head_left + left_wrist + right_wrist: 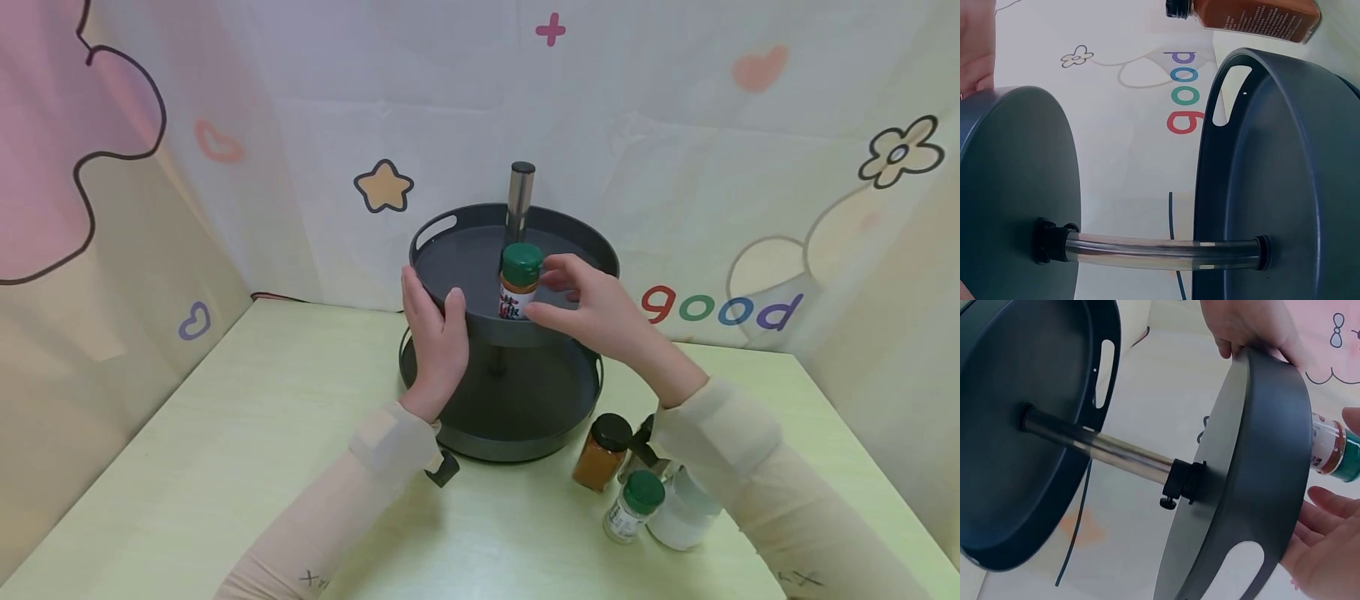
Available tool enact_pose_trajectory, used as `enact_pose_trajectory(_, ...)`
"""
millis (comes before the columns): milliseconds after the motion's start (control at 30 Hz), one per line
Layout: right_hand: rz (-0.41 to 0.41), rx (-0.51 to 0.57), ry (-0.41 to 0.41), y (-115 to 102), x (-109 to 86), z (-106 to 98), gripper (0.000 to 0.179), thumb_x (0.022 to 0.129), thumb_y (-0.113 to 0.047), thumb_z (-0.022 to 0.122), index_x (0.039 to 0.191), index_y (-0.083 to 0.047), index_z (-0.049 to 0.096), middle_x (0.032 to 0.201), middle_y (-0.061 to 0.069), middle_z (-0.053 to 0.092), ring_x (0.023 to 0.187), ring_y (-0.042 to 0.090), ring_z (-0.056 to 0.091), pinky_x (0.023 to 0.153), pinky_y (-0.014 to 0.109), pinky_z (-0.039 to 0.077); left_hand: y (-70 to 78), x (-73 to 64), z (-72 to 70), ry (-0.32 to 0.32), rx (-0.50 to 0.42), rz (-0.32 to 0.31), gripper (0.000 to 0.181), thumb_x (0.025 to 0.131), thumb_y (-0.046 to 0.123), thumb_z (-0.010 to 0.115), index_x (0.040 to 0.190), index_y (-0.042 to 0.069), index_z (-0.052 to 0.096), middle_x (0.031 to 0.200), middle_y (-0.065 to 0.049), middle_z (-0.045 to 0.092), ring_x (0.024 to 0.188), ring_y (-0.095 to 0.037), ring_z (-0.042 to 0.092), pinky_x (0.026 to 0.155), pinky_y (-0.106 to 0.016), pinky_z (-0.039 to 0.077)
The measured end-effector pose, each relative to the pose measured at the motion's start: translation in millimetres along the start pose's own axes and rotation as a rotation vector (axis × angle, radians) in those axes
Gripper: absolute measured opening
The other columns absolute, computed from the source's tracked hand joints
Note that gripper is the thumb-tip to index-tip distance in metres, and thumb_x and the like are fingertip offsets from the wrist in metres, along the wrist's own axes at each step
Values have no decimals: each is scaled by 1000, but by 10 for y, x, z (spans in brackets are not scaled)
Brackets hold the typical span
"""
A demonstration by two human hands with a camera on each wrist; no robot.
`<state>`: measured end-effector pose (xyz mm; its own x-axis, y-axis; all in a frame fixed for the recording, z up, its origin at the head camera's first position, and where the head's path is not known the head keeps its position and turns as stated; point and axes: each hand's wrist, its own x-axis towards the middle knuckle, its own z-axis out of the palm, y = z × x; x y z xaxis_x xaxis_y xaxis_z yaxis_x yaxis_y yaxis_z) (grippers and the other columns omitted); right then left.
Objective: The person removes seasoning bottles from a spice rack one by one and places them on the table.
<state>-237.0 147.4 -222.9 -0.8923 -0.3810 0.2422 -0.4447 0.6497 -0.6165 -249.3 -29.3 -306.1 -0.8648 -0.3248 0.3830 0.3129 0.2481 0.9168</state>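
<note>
In the head view a two-tier dark grey round tray stand (525,335) stands on the table. A small spice jar (517,287) with a green cap and an orange-brown filling is upright on the upper tier, near its front rim. My right hand (592,304) is around the jar's right side, thumb and fingers spread; the right wrist view shows gaps between them and the jar (1327,447). My left hand (437,342) rests against the upper tray's left side with its fingers extended. The same left hand (1254,325) touches the tray wall in the right wrist view.
Right of the stand, a black-capped jar (600,454) of brown spice, a green-capped jar (626,512) and a white container (681,512) sit close together on the table, partly under my right sleeve. Another black-capped item is mostly hidden there. A printed cloth (315,150) hangs behind.
</note>
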Motion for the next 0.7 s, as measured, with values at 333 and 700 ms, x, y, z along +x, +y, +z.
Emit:
enact_pose_trajectory(333,-5,-4,7,-58,74,95,48,78,-34,63,117,-11,46,108,6,58,97,21,57,81,39,46,-5,-3,0,-10,11,15,70,89,35,37,142,8,0,149,-5,-1,136,-19,2,110,-44,9)
enact_pose_trajectory(700,-3,6,18,-60,128,147,38,81,-27,61,112,-8,49,101,9,61,89,21,58,77,36,48,-21,3,-8,-13,11,33,70,89,36,36,142,7,-1,149,-6,-1,136,-20,1,110,-44,8)
